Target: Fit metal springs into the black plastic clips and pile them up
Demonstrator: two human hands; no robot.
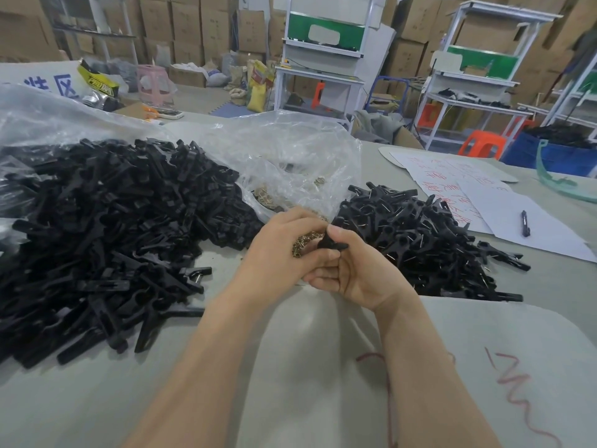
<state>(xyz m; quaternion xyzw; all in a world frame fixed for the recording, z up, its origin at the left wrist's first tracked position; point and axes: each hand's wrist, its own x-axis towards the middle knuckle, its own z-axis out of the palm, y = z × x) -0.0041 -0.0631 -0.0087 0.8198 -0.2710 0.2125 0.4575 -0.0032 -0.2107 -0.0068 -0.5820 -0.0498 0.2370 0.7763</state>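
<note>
- A single head-worn view looks forward and down over a grey table [97,399].
- It sits close: both forearms enter from the bottom edge, and the left hand [277,250] and right hand [358,270] meet on a black clip [329,242] at mid-frame.
- The wide lens takes in distant shelving [323,43] and cartons [187,21] along the top of the frame.

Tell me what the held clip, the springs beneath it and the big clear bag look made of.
The clip looks like hard plastic: black, matte, moulded shape. The springs look like thin metal wire with a brassy glint; whether alloy or plating is unclear. The bag is likely thin plastic film: clear, crinkled, glossy.
</note>
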